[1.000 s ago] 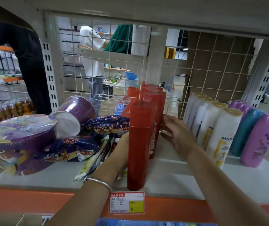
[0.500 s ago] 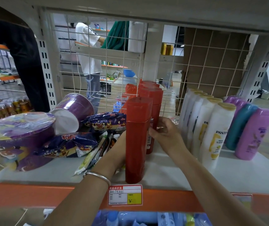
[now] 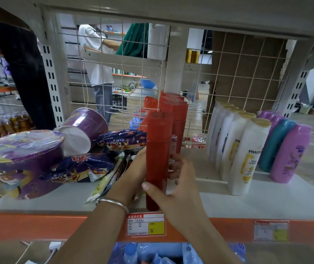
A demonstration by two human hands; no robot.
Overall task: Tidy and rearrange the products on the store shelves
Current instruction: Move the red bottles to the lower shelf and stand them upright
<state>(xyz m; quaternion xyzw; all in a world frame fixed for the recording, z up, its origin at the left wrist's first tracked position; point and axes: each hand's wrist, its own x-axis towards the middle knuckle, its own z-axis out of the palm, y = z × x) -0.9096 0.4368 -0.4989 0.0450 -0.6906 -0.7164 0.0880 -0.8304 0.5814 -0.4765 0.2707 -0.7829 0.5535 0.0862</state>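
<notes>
Shelf (image 3: 266, 202): left hand (image 3: 133, 174) perhaps holds bottle (image 3: 158, 149).

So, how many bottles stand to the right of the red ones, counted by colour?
White bottles: 5
Purple bottles: 3
Teal bottle: 1
Total: 9 visible; the rear ones overlap, so more may be hidden.

A person's two arms, bare from forearm to fingertips: the left hand (image 3: 133, 174) has a thin, smooth, silver-coloured metal bangle (image 3: 112, 203) round its wrist, and the right hand (image 3: 179, 189) shows a short, plain thumbnail.
</notes>
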